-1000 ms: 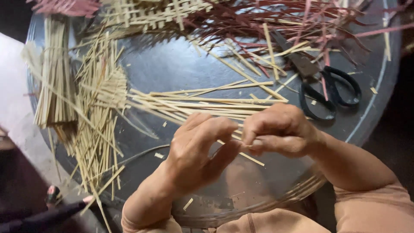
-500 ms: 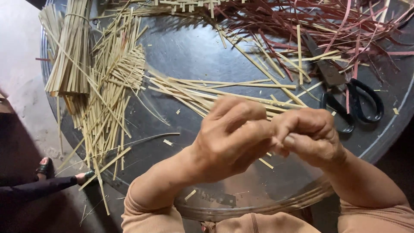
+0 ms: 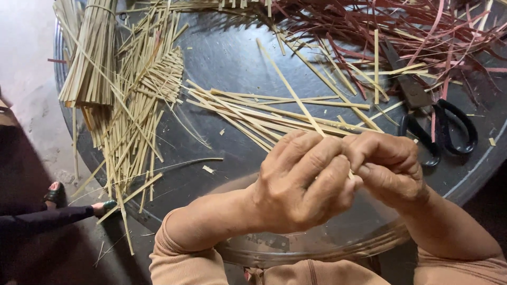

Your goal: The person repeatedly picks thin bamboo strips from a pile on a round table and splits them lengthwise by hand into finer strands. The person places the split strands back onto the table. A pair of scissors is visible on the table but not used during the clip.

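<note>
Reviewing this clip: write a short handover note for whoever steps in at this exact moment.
Left hand and right hand: both closed together on one thin pale bamboo strip, which slants up and away over the round dark metal tray.
Loose pale strips lie just beyond the hands; a tied pale bundle far left; reddish strips top right; black-handled scissors right, untouched.
Done: nothing woven shows.
Left: all piles unworked.

Pale straw-yellow strips (image 3: 253,113); dark red strips (image 3: 422,26); black-handled scissors (image 3: 438,126); dark grey round tray (image 3: 232,58); peach sleeves (image 3: 179,253).
</note>
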